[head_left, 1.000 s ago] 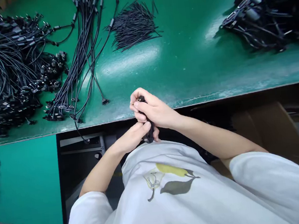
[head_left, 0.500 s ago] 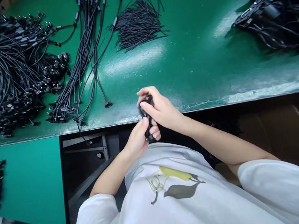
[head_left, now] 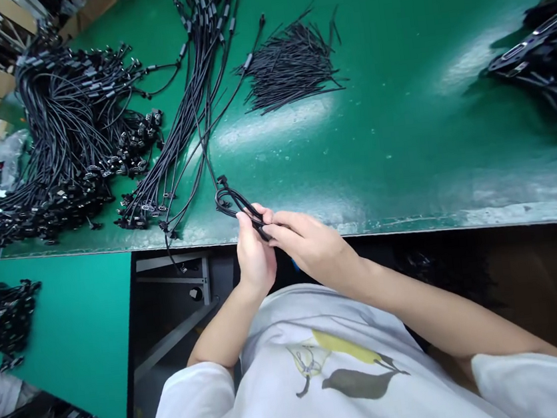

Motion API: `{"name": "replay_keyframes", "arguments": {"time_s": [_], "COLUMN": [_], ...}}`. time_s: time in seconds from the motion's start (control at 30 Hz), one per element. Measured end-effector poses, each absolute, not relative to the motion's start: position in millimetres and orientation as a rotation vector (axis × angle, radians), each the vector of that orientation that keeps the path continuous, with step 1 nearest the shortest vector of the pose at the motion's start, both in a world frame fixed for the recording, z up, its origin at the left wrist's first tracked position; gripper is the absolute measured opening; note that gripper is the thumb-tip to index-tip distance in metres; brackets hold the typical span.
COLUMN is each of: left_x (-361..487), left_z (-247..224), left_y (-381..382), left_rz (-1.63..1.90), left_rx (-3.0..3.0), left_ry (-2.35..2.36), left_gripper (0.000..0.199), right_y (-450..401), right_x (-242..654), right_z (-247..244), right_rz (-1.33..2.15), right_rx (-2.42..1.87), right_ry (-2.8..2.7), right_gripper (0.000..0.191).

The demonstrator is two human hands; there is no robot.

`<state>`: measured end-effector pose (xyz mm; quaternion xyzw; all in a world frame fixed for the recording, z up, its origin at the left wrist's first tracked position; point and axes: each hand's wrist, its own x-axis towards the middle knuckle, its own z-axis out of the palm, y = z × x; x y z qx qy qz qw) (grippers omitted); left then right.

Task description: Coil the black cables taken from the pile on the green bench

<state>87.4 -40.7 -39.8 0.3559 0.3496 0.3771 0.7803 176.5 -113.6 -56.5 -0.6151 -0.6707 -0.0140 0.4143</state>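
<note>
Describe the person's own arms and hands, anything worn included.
Left hand and right hand: no gloves. Forearms uncovered; no watch or bracelet visible on either wrist. Short, loose white sleeves, plain as far as visible, belonging to a white shirt with a yellow and dark grey-green print on its front.

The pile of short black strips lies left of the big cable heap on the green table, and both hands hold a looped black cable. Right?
One slip: the head view shows the pile of short black strips right of the big cable heap. The rest stands.
</note>
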Motion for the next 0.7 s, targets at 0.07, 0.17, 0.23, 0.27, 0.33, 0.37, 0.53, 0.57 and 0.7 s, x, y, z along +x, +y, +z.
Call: {"name": "replay_keyframes", "arguments": {"time_s": [0.07,0.17,0.23,0.27,0.33,0.37,0.53,0.57,0.7], "left_x": [88.7,89.5,89.0,88.6,87.3,86.5,81.5,80.6,78.7], "left_z": [-37.3,-31.2,-28.4,-27.9,-28.9,-30.1,-35.6,-36.5,-42.1], "left_y": [-41.0,-41.6,-41.0,-40.1,-37.6,-36.1,-33.7,-34.9,-42.3], "left_rz": [0.823,0.770,0.733,0.719,0.688,0.672,0.603,0.569,0.390], "left_rx": [0.784,0.784,0.767,0.767,0.792,0.809,0.897,0.911,0.974], "left_ry": [0.758,0.758,0.742,0.736,0.735,0.733,0.655,0.624,0.505], "left_gripper": [0.039,0.039,0.038,0.037,0.036,0.036,0.031,0.031,0.037], "right_y": [-112.4,-112.5,-113.9,-115.1,-118.4,-120.1,-117.6,-113.8,-95.3], "right_x": [177.8,178.4,178.1,177.9,178.6,180.1,205.8,212.7,228.9], "right_z": [-47.4,-37.9,-36.2,-36.2,-35.8,-34.9,-23.6,-21.6,-18.2], "right_rz": [0.061,0.365,0.553,0.577,0.481,0.395,0.210,0.205,0.484], "right_rx": [-1.496,-1.455,-1.452,-1.460,-1.529,-1.584,-1.628,-1.610,-1.534], "right_ry": [-1.594,-1.459,-1.381,-1.387,-1.506,-1.593,-1.680,-1.588,-1.347], "right_gripper": [0.020,0.016,0.014,0.014,0.017,0.018,0.021,0.023,0.047]}}
